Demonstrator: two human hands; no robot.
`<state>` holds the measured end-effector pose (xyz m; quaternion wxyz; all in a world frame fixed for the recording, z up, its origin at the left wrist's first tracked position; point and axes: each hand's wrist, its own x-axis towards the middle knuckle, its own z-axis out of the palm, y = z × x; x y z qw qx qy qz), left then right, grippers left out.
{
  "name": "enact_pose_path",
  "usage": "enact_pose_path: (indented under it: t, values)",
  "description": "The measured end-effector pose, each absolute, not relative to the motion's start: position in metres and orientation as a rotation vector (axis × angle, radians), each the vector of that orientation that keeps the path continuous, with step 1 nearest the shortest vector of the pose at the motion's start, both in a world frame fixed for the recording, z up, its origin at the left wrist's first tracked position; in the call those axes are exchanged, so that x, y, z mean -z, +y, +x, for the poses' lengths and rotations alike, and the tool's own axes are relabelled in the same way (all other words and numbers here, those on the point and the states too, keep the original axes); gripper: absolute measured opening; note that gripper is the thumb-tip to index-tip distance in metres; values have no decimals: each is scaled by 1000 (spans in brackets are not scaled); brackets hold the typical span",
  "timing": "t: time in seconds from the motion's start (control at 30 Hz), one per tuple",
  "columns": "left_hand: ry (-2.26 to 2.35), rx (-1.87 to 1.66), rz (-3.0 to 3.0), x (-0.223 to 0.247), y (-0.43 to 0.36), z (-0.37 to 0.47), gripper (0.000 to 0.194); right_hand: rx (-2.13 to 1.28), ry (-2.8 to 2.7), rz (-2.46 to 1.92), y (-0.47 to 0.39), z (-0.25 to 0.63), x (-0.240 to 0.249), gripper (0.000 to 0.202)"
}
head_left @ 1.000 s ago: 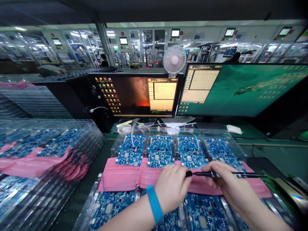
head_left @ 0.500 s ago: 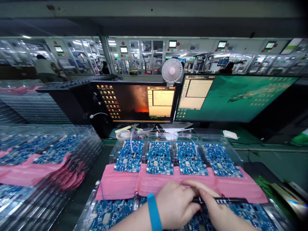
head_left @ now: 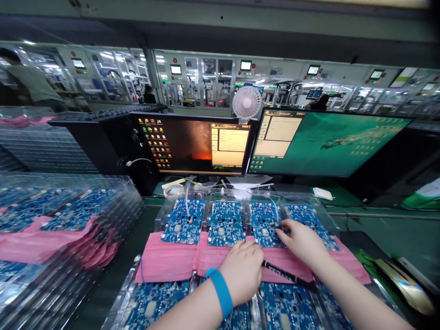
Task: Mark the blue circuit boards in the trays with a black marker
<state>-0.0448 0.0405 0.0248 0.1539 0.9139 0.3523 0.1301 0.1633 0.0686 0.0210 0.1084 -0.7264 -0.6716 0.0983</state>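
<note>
A person's left hand [head_left: 243,270], a blue band [head_left: 222,293] around its wrist, curled its fingers about a black pen [head_left: 282,272] above a clear tray [head_left: 299,199] of circuit boards. The pen jutted from that hand's right side and slanted down, its far end near the right forearm. To the right and slightly farther out, the right hand [head_left: 305,243] was half open, thumb and forefinger a little apart over the third board [head_left: 263,213] of the far row. The end of a white cable [head_left: 275,206] was just beside those fingertips; whether they touched it could not be told. Pink foam [head_left: 170,259] spread under both hands, with the near boards [head_left: 156,302] below the left one. Well to that hand's left rose a stack [head_left: 99,266] of loaded trays, while beyond both hands stood a left monitor [head_left: 187,146], topped by a white fan [head_left: 246,101], and a right monitor [head_left: 309,144]
</note>
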Motion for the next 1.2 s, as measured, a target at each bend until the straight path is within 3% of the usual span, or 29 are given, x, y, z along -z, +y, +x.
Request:
enact_pose_path:
  t: [0.27,0.67,0.8,0.93,1.2]
  values:
    - [992,-353,2594,-24,41,-45,26,-36,-1988,-2334,77,142,-25,20]
    - [1023,-349,2572,-25,41,-45,26,-118,-1855,-2242,61,157,-41,26]
    - [1063,-380,2512,-28,44,-45,24,-368,-1833,-2032,13,172,-40,35]
    - [1110,-386,2458,-30,48,-43,23,-614,-1811,-1788,-42,177,-21,31]
    - [1063,-410,2489,-24,48,-41,23,-136,-2000,-1681,-71,167,2,24]
